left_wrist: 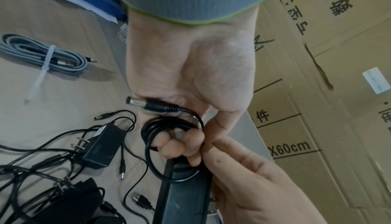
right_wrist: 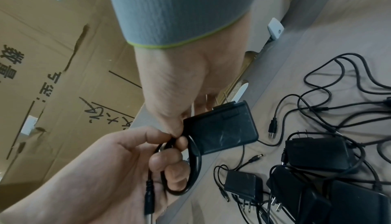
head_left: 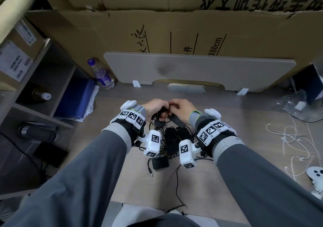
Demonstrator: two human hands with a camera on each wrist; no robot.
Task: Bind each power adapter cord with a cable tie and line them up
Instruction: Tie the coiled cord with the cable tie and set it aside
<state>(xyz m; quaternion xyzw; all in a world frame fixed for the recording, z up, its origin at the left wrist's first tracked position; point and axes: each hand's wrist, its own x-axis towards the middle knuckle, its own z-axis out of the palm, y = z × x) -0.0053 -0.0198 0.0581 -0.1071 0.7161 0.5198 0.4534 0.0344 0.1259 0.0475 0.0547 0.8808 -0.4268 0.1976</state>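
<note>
Both hands meet above the desk, just beyond a pile of black power adapters [head_left: 170, 139] with tangled cords. My left hand [left_wrist: 182, 142] has its fingers curled through a small coil of black cord [left_wrist: 146, 137]; the cord's barrel plug [left_wrist: 152, 104] sticks out by the palm. My right hand [right_wrist: 180, 127] grips the black adapter [right_wrist: 222, 130] that this cord belongs to and pinches the cord at the adapter's corner, touching the left fingers. In the head view the held adapter [head_left: 177, 121] hangs below the right hand [head_left: 183, 109]. No cable tie shows in either hand.
Several loose adapters [right_wrist: 317, 157] and plugs lie under my wrists. A grey cable bundle [left_wrist: 42, 57] bound with a white tie lies to the left. White cable ties [head_left: 293, 139] are scattered at the right, near a plastic bag [head_left: 293, 104]. A water bottle [head_left: 102, 74] and cardboard boxes [head_left: 174, 26] stand behind.
</note>
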